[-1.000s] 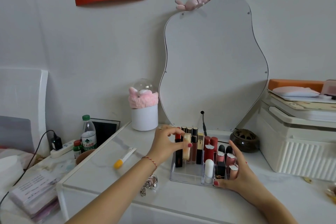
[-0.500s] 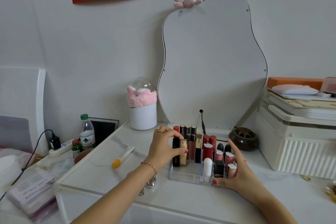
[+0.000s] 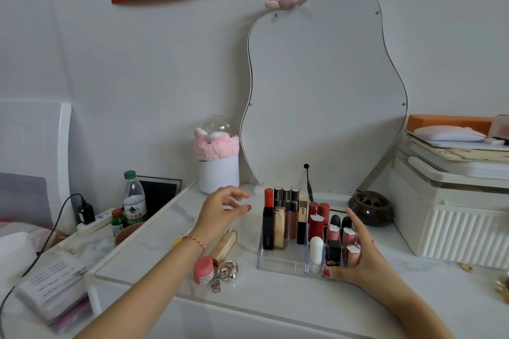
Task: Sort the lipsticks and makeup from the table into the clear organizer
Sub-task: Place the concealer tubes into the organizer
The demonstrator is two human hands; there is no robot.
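Note:
The clear organizer (image 3: 283, 263) stands on the white table, with several lipsticks and gloss tubes upright in its slots. A beige-gold tube (image 3: 279, 228) stands in the left compartment. My left hand (image 3: 221, 210) hovers empty to the left of the organizer, fingers loosely spread. My right hand (image 3: 358, 259) rests against the organizer's right front corner, fingers straight along its side. On the table left of the organizer lie a gold tube (image 3: 224, 247), a small pink jar (image 3: 203, 270) and a silver keychain ball (image 3: 228, 272).
A wavy mirror (image 3: 325, 96) leans on the wall behind. A white pot with a pink headband (image 3: 217, 162) stands back left, a dark round burner (image 3: 370, 208) back right, a white ribbed box (image 3: 451, 217) at right. A water bottle (image 3: 134, 201) and a power strip sit lower left.
My left hand has let go of the beige-gold tube, which now stands in the organizer, and has drawn back to the left. My right hand stays on the organizer.

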